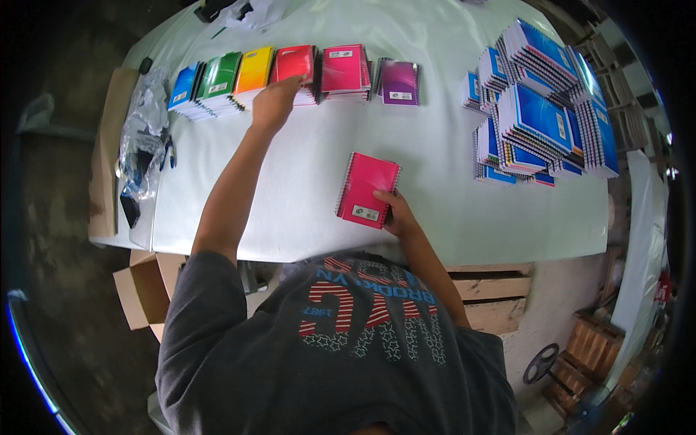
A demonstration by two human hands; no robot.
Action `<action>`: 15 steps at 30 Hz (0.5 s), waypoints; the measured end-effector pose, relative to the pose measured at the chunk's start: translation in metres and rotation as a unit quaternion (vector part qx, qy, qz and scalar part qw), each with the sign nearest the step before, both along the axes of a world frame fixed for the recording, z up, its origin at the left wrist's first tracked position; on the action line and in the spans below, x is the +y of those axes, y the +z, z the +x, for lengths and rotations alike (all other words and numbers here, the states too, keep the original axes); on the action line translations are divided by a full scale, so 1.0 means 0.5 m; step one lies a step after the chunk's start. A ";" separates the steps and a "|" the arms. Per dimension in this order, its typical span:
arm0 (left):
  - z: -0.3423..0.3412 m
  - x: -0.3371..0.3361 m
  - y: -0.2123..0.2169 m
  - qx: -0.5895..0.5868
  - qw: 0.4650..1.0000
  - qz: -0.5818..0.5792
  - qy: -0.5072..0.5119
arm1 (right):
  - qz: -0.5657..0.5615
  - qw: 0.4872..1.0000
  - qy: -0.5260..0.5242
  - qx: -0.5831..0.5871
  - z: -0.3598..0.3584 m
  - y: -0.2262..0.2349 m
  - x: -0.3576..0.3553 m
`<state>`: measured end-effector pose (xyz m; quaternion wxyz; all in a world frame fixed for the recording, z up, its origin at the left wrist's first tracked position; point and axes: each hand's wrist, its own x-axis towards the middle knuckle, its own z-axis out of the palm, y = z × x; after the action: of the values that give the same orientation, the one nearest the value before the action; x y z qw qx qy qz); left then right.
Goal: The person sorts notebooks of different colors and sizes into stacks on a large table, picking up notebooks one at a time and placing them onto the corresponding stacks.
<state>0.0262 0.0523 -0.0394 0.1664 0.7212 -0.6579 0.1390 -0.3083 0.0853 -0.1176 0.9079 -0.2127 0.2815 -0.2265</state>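
Note:
My left hand (275, 101) reaches to the red spiral notebooks (293, 64) at the far side of the table, its fingers closed at the near edge of the top one. Nearer to me, my right hand (395, 212) grips a pink spiral notebook (367, 187) by its right edge, thumb on the cover; whether more than one is held I cannot tell. In the far row, left to right, stand stacks of blue notebooks (185, 85), green notebooks (220, 75), yellow notebooks (254, 69), then the red, pink notebooks (344, 69) and purple notebooks (399, 81).
A large heap of blue-covered spiral notebooks (538, 116) lies on the white-covered table (290, 188) at the right. Clear plastic wrapping (147, 130) lies along the left edge. An open cardboard box (145, 290) is below the table, and a wooden crate (493, 290) stands under it.

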 end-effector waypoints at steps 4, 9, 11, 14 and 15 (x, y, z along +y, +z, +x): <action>-0.125 0.042 0.116 0.653 0.741 -0.150 -0.054 | 0.035 0.997 0.041 -0.056 -0.009 -0.013 -0.011; -0.225 0.151 0.007 0.465 0.841 0.104 -0.255 | 0.090 0.988 0.102 -0.073 -0.009 -0.009 -0.021; -0.235 0.166 -0.009 0.241 0.927 0.116 -0.264 | -0.019 0.989 0.144 -0.030 -0.010 -0.001 -0.022; -0.223 0.161 0.010 0.153 0.968 0.041 -0.197 | -0.041 0.992 0.116 -0.006 -0.005 0.021 -0.011; -0.206 0.148 0.025 0.158 0.974 0.048 -0.155 | -0.040 0.995 0.089 0.008 -0.004 0.020 -0.009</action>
<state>-0.0770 0.1261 -0.0270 0.2534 0.6304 -0.7328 -0.0360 -0.3102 0.0809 -0.1077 0.9128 -0.2752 0.2596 -0.1541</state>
